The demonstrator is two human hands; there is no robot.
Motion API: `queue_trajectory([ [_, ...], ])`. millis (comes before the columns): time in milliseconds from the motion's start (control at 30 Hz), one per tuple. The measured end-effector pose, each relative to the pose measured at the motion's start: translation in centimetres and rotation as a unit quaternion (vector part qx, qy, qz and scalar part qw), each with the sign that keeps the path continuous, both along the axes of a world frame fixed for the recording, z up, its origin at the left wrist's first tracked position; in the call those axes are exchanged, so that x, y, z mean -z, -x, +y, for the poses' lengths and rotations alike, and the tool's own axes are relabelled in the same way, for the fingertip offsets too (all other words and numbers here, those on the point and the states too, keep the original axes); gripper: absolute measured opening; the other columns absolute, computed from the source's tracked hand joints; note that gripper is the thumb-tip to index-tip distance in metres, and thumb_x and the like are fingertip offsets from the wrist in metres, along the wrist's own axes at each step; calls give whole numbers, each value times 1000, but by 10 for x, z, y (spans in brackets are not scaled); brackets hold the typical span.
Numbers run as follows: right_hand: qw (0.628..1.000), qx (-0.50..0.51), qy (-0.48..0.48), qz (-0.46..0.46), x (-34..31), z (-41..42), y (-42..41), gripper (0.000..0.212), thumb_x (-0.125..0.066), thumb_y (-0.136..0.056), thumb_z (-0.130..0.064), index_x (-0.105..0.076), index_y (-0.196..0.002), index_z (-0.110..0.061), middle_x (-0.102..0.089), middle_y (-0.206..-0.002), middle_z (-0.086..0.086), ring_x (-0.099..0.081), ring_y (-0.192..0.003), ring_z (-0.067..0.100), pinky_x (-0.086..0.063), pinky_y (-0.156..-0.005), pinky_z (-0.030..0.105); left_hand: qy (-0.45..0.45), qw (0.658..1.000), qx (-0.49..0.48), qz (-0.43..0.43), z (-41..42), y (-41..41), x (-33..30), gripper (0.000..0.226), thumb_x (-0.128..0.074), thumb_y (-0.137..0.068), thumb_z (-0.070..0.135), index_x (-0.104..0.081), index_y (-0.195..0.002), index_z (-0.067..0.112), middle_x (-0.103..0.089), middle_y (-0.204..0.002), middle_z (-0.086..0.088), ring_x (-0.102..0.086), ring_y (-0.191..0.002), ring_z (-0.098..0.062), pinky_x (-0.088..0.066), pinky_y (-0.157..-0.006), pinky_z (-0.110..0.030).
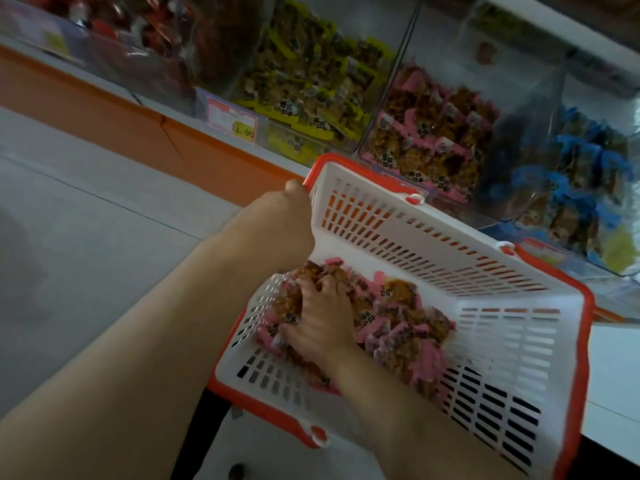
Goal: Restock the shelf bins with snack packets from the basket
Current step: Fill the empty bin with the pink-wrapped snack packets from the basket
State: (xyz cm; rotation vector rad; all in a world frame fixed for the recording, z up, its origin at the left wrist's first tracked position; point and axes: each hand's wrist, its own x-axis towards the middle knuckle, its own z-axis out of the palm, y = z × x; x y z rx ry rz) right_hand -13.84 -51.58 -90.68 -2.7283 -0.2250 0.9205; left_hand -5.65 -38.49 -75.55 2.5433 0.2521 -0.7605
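A white slotted basket with an orange rim is held up against the shelf front. My left hand grips its left wall near the rim. A heap of pink-edged snack packets lies in the basket's bottom. My right hand is down in the heap with its fingers curled into several packets. Just behind the basket, a clear shelf bin holds the same pink packets.
More clear bins line the shelf: yellow packets to the left, red ones further left, blue ones to the right. A price tag sits on the shelf edge. An orange base strip runs below, above the grey floor.
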Motion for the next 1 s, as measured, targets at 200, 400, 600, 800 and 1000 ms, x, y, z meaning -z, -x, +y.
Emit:
queue_trajectory([
  [200, 990, 50, -128, -30, -33, -19, -17, 30, -59, -103, -35, -73, -127, -25, -64, -113, -10, -56, -103, 5, -49, -93, 26, 14, 993, -79, -90, 3, -11, -4, 18, -57, -95, 15, -56, -113, 11, -60, -94, -1, -58, -73, -17, -40, -49, -25],
  [400, 957, 165, -237, -41, -118, -81, -35, 13, -67, -101, -29, -78, -98, -37, -74, -94, -29, -67, -91, -8, -49, -80, 11, 135, 976, -129, -115, -15, -11, -23, 31, -54, -99, 31, -70, -79, 13, -73, -64, -1, -70, -51, -14, -57, -45, -27],
  [600, 947, 86, -236, -201, -154, -122, -51, 33, -48, -105, -46, -66, -131, -36, -64, -115, -24, -61, -108, 1, -48, -86, 18, 385, 896, -191, 115, -63, -9, -30, 51, -63, -96, 55, -77, -96, 5, -79, -81, -11, -78, -74, -27, -65, -74, -41],
  [800, 933, 81, -332, -110, -164, -132, -69, 56, -48, -100, -64, -43, -155, -53, -27, -156, -28, -30, -147, -5, -34, -103, 3, 502, 835, -225, 22, -75, -19, -15, 24, -64, -98, 3, -82, -98, 18, -79, -93, -13, -77, -84, -27, -62, -73, -35],
  [1000, 894, 182, -386, -138, -170, -151, -91, 52, -76, -97, -29, -59, -135, -59, -58, -135, -30, -60, -124, 1, -54, -101, 28, 548, 816, -184, -2, -91, -28, -10, 30, -63, -99, 7, -80, -110, 29, -76, -105, -16, -75, -99, -32, -62, -82, -39],
])
